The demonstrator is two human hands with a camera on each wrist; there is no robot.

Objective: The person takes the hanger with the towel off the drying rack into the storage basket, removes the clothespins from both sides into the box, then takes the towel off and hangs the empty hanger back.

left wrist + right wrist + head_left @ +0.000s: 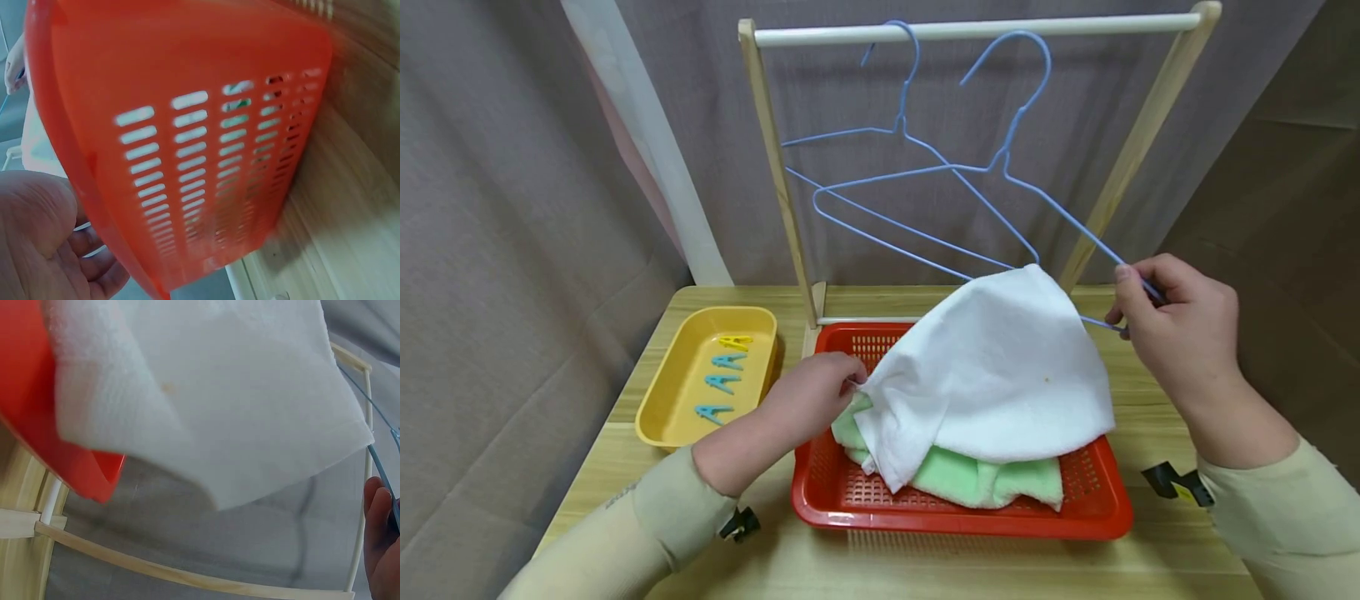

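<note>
My right hand grips the right end of a blue wire hanger, whose hook points up below the rack's white rail. A white towel rises to a peak at the hanger's lower bar and covers part of that bar in the head view. At the towel's left edge, my left hand pinches the cloth over the rim of a red basket. Beneath the white towel lies a light green towel in the basket. In the right wrist view, the towel hangs beside the fingers.
Behind the basket stands a wooden rack with a second blue hanger on its white rail. To the left, a yellow tray holds several clothespins. Grey-brown curtains enclose the wooden table.
</note>
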